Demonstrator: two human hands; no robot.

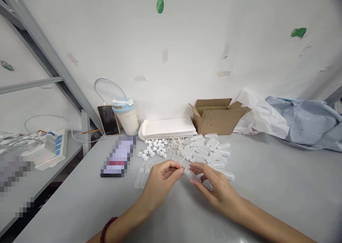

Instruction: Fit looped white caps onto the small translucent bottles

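Just in front of the piled parts, my right hand point(217, 187) has its thumb and fingers around a small translucent plastic bottle point(190, 175), which lies tilted with its neck toward the left. At the neck, my left hand point(160, 180) pinches the base of a thin curved white tube point(182, 161); its fingertips hide the exact join. Beside the left hand lie a few translucent bottles with thin tubes point(141, 178), partly covered by it. Behind both hands are a heap of loose translucent bottles point(211, 150), a tangle of white tubes point(175, 146) and several small white caps point(153, 148).
Along the wall stand a phone point(109, 120), a cup with a blue lid point(127, 116), a stack of white packets point(168, 126), an open cardboard box point(217, 120), a white plastic bag point(262, 114) and blue cloth point(307, 120). A second phone point(119, 155) lies left. A power strip point(57, 150) sits beyond the table edge.
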